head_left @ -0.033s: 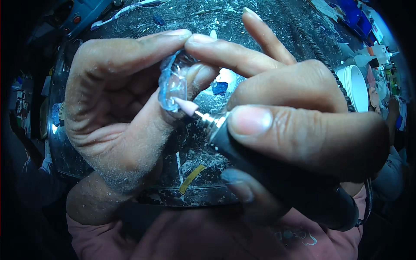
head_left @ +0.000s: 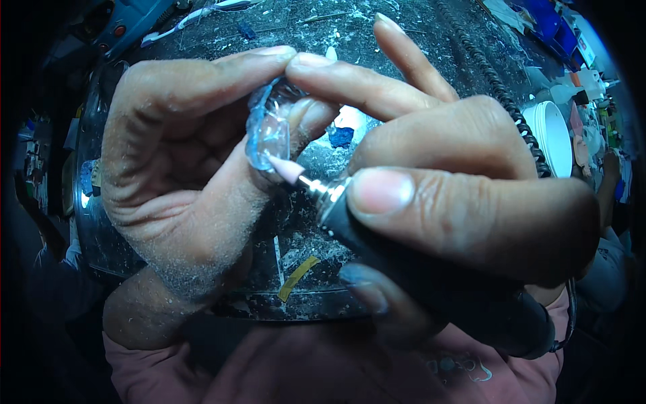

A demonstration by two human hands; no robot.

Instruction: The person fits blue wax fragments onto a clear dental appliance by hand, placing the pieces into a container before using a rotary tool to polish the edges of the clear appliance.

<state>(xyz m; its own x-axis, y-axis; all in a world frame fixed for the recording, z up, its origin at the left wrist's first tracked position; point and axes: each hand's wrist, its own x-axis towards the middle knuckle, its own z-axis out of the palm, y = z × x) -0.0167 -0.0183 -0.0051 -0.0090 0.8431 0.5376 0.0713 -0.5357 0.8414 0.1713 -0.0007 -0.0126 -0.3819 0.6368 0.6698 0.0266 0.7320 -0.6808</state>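
Note:
My left hand (head_left: 195,148) pinches a clear, bluish dental aligner (head_left: 269,138) between its fingers and thumb. White dust coats this hand's thumb side and wrist. My right hand (head_left: 464,195) grips a black rotary handpiece (head_left: 431,276) with a metal collar. A pink cone-shaped grinding bur (head_left: 288,169) sticks out of the handpiece, its pale tip at the lower edge of the aligner. One right fingertip meets the left fingertips above the aligner, and another finger points up. Part of the aligner is hidden behind the fingers.
A dark, dust-speckled work table (head_left: 316,236) lies under my hands. On it are a yellowish strip (head_left: 298,279), a dark blue chip (head_left: 341,137) and a toothbrush (head_left: 195,19). At right stand a white tub (head_left: 548,138) and a coiled cord (head_left: 494,77); a teal device (head_left: 128,27) sits far left.
My right hand and the handpiece have shifted slightly left, carrying the bur's tip a little along the aligner's lower edge. The left hand and the aligner look nearly still.

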